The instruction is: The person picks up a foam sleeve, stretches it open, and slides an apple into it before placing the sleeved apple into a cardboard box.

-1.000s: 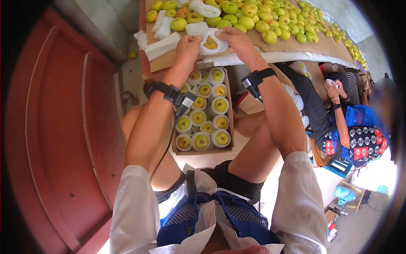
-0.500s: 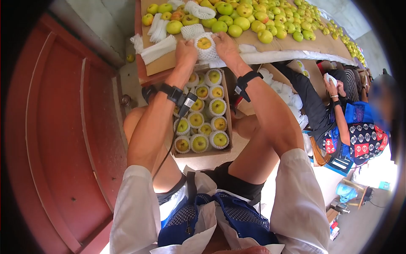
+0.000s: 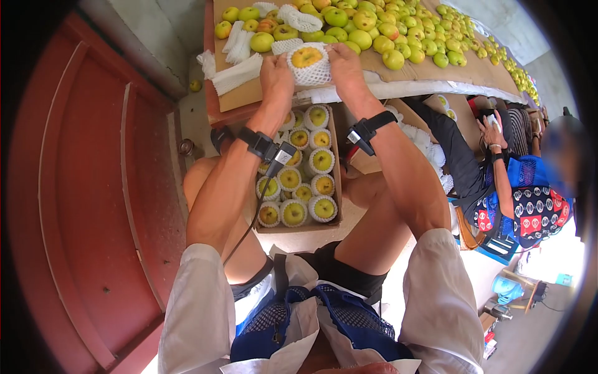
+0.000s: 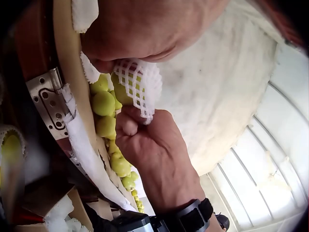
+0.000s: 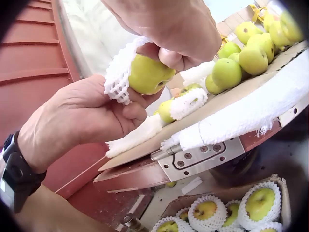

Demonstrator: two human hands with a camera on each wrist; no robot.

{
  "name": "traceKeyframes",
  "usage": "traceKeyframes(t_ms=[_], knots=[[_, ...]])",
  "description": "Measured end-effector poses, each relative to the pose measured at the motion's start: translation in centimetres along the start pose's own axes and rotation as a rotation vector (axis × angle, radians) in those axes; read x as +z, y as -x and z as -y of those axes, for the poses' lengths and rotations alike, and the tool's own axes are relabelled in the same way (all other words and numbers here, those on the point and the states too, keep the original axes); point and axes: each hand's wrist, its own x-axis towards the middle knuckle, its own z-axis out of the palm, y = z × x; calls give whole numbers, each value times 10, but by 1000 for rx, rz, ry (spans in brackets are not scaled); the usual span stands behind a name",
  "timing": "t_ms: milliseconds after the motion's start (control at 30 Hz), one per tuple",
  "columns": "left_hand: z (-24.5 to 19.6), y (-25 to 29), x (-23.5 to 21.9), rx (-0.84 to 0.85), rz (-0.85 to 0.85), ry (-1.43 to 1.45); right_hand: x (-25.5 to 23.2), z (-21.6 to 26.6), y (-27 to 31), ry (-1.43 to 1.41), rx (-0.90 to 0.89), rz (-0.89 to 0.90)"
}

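A yellow-green apple sits in a white foam net sleeve at the table's front edge, its upper face bare in the head view. My left hand grips it from the left, fingers curled at the sleeve. From the other side my right hand pinches the sleeve's edge, its thumb near the fruit. In the right wrist view, the apple shows bare on one side, with the net bunched against my left hand. The left wrist view shows the net stretched between both hands.
Many loose apples cover the cardboard-topped table. Empty foam nets lie at its left. Below, a cardboard box holds sleeved apples. A red door stands left; another person sits at the right.
The apple's bare face has turned upward, and the net now sits lower around its sides. My hands have moved slightly apart. The other person's hands have shifted.
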Motion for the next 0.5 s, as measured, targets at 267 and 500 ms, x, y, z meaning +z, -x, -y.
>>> traceKeyframes(t_ms=[267, 500], knots=[[-10, 6, 3, 6, 12, 52, -1, 18, 4, -124, 3, 32], [-12, 4, 5, 16, 15, 310, 4, 27, 4, -175, -84, 27]])
